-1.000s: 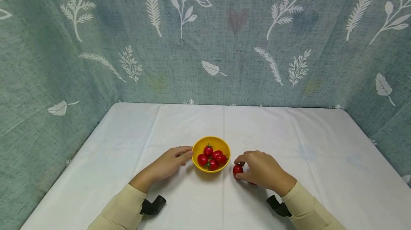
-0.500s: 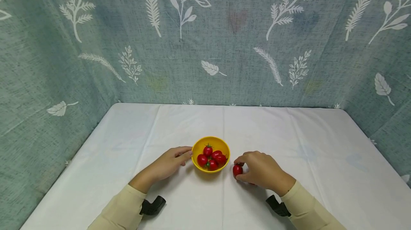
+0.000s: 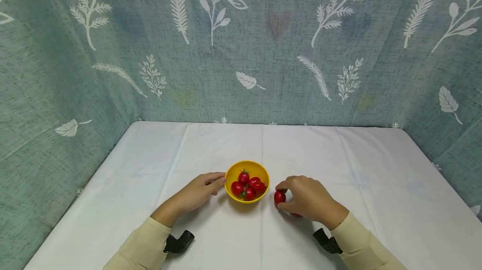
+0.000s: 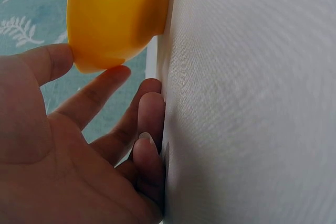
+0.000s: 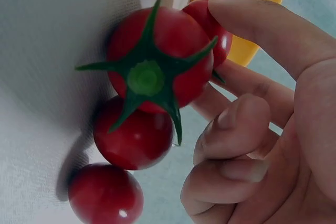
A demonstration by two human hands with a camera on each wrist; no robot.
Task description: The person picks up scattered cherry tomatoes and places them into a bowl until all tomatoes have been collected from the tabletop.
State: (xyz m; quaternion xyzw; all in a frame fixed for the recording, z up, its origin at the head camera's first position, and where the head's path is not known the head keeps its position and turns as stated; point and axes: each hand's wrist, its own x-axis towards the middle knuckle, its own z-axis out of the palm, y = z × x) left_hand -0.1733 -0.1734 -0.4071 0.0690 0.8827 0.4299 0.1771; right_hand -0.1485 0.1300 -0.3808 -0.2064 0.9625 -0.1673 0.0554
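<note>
A yellow bowl (image 3: 247, 199) holds several red cherry tomatoes (image 3: 244, 177), some with green calyxes. At its left side my left hand (image 3: 197, 192) touches the outer wall. In the left wrist view, the thumb meets the rim, the index fingertip meets the bowl's side, and the other fingers bend loosely by the cloth. To the bowl's right, my right hand (image 3: 310, 199) pinches a cherry tomato (image 3: 280, 197) between thumb and fingers. The right wrist view has a tomato with a star-shaped green calyx (image 5: 146, 77) in front, partly hiding the pinched tomato (image 5: 223, 40).
Two more tomatoes, a middle one (image 5: 134, 135) and a lower one (image 5: 105, 195), lie on the white cloth by my right palm. In the head view my right hand mostly covers these loose tomatoes. A green leaf-patterned curtain (image 3: 226, 102) stands behind the white table (image 3: 320, 148).
My right hand and its tomato have shifted very slightly up and to the right in the last half second. The left hand and the bowl stay in place.
</note>
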